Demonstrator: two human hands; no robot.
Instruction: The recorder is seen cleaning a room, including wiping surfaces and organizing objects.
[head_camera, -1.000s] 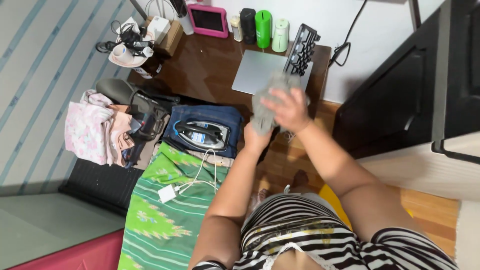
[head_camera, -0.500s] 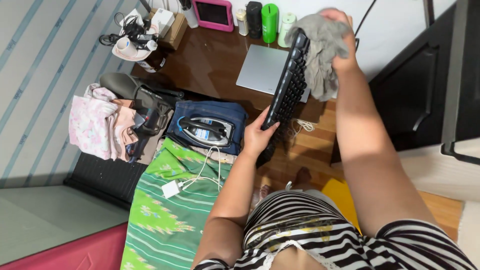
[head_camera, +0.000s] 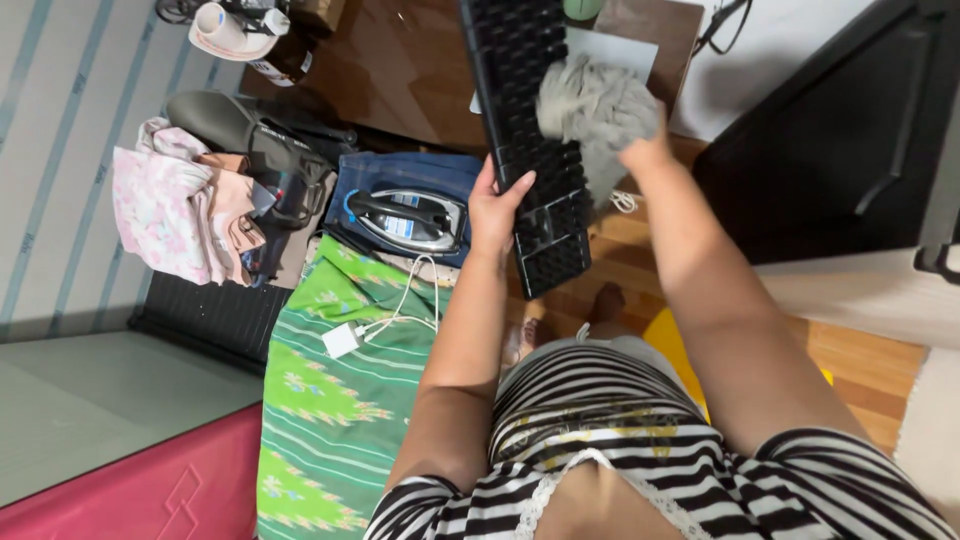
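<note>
L hand grips a black keyboard held above a dark wood desk; R hand presses a grey cloth on its keys. Iron sits just left; wood floor below.

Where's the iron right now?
In the head view, the iron lies flat on folded blue jeans, just left of the left hand holding the black keyboard.
</note>
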